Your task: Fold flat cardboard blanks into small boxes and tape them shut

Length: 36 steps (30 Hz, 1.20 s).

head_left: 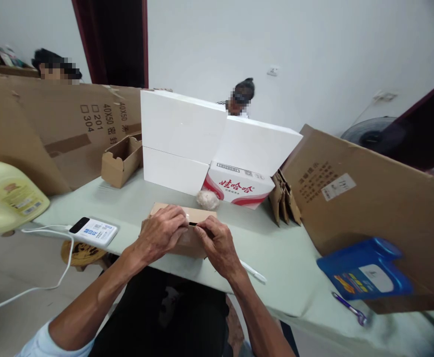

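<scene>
A small brown cardboard box (189, 246) sits at the table's near edge, between my two hands. My left hand (163, 229) is closed, its fingers bent over the box's top edge on the left. On the other side, my right hand (217, 243) pinches the same top edge with thumb and forefinger. A short dark slit shows in the box between my fingertips. Just behind the box lies a pale, crumpled-looking ball (208, 200). Beside my right wrist rests a white pen-like stick (253, 271), partly hidden by my hand.
White boxes (181, 134) and a red-and-white carton (239, 186) stand behind. A power bank (93, 231) and yellow jug (12, 196) are left, near an open cardboard tray (122, 161). Folded cardboard (285, 201), a blue bottle (365, 272) and purple-handled tool (350, 308) lie right. Two people sit beyond.
</scene>
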{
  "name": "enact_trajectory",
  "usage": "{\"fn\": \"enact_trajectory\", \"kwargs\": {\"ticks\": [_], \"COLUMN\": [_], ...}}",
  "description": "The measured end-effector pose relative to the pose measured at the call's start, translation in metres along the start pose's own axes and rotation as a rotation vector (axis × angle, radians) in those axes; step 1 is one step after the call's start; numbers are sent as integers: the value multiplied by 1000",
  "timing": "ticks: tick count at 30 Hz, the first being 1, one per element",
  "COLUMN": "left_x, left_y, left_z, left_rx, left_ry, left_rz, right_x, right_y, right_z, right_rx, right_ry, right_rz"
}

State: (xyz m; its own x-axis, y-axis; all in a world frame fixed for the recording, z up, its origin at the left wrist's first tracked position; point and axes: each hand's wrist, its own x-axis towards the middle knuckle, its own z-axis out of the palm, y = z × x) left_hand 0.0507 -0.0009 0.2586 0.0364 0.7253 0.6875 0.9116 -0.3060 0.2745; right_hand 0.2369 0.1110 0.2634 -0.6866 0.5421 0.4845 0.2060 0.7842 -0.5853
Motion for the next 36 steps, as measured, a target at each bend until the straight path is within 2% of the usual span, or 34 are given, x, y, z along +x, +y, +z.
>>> {"fn": "enact_trajectory", "kwargs": {"ticks": [4,10,16,20,26,30,32,36], "left_x": [1,5,2,-1,-6,-12,-12,-7], "left_y": [-5,-3,2,12,27,19,15,12], "left_z": [5,3,4,-4,-38,-57,-59,-53], "left_rx": [-34,65,31,-113,-428,-443,-396,-379], "left_ry": [12,40,83,91,6,60,93,115], "left_rz": [33,147,132,107,11,-198,-272,-277], "right_x": [0,0,0,2,6,6,6,7], "right_y": [-1,-1,-2,-1,0,-1,-2,-2], "right_z": [1,2,2,4,4,5,7,9], "right_rx": [0,3,31,53,60,73,78,87], "right_ry": [6,25,29,26,20,19,15,2], "right_rz": [-2,-23,-36,-16,9,-2,-9,-2]}}
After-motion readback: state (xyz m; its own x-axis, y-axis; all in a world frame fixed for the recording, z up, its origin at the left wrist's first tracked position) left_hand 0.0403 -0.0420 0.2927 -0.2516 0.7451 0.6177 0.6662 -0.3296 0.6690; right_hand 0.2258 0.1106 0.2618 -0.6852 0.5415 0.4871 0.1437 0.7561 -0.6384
